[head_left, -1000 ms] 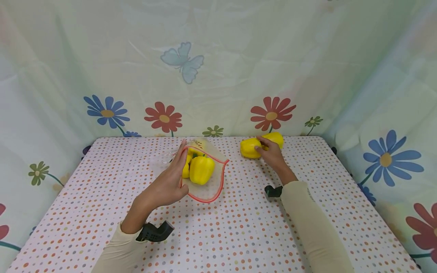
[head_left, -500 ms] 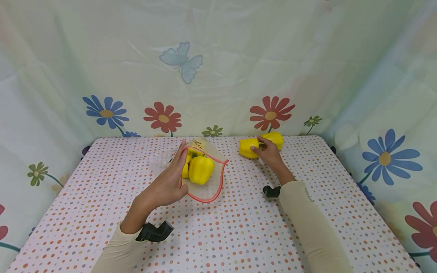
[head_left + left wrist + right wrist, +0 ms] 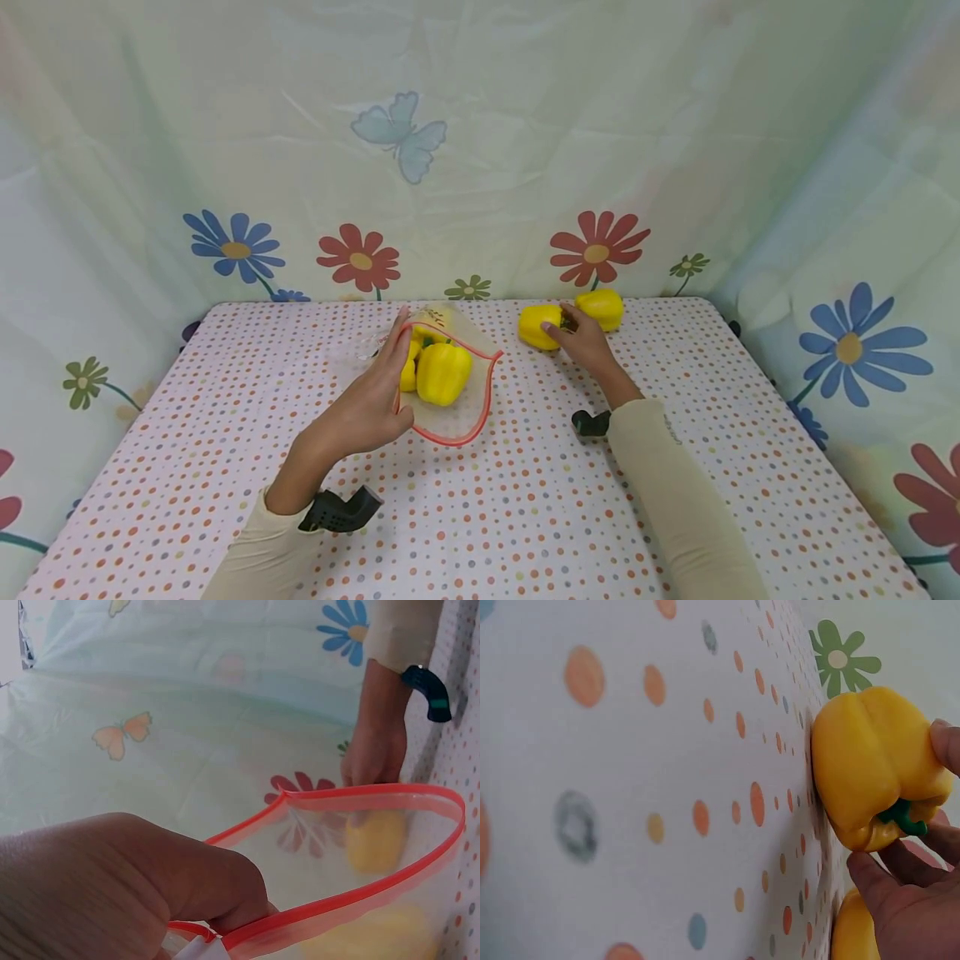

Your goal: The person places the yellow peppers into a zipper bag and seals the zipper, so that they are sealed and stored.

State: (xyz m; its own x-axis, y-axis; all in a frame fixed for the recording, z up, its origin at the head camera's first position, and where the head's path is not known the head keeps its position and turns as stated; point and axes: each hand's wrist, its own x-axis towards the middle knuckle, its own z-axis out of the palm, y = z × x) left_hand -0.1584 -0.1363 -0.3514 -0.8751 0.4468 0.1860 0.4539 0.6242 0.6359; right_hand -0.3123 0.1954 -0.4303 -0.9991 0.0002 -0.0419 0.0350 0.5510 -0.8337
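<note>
My left hand (image 3: 371, 400) holds the mouth of a clear plastic bag (image 3: 468, 421) with a red edge, its thumb at the rim in the left wrist view. Inside the bag lie yellow bell peppers, the nearest pepper (image 3: 442, 373) facing the mouth and others partly hidden by the hand. To the right, my right hand (image 3: 591, 340) grips another yellow bell pepper (image 3: 877, 761) at its stem end, thumb on one side and fingers on the other. The green stem points toward the palm, and the pepper is close over the dotted tabletop.
One more yellow bell pepper (image 3: 602, 310) lies just behind the right hand, near the table's back edge. The dotted table (image 3: 480, 517) meets a flowered curtain (image 3: 480, 167) at the back, with curtains at both sides.
My right hand has moved slightly left with its bell pepper, widening the gap to the pepper behind it. The left hand and the bag have stayed in place.
</note>
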